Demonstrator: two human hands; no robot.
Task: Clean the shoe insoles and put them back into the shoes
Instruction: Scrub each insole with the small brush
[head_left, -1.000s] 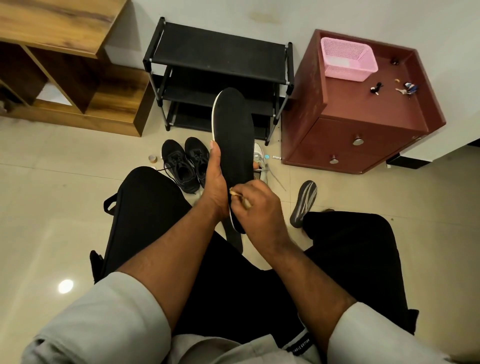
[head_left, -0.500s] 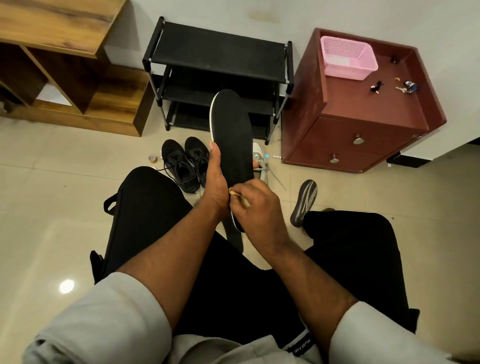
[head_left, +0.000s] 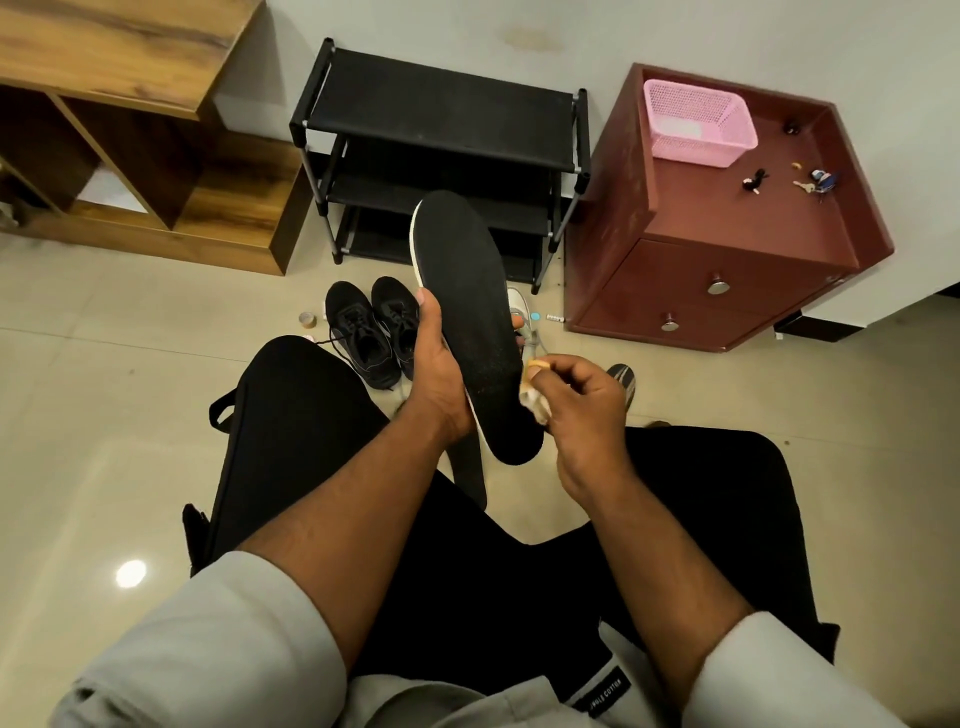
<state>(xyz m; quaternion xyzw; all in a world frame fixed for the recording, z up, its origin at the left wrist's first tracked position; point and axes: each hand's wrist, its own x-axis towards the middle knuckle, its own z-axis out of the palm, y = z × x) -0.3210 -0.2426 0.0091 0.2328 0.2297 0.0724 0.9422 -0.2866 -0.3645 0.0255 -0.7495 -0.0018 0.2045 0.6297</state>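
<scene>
Right hand (head_left: 582, 395) has come off the insole (head_left: 467, 312), cloth (head_left: 535, 402) pinched at its edge.
Left hand (head_left: 436, 364) grips the insole above a tiled floor (head_left: 104, 415); shoes (head_left: 374, 332) before a black rack (head_left: 441, 135), cabinet (head_left: 727, 270) alongside.

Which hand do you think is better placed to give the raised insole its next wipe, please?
Probably the right hand: it pinches the small wipe beside the black insole, near its heel end, while the left hand is occupied gripping the insole's edge.
</scene>
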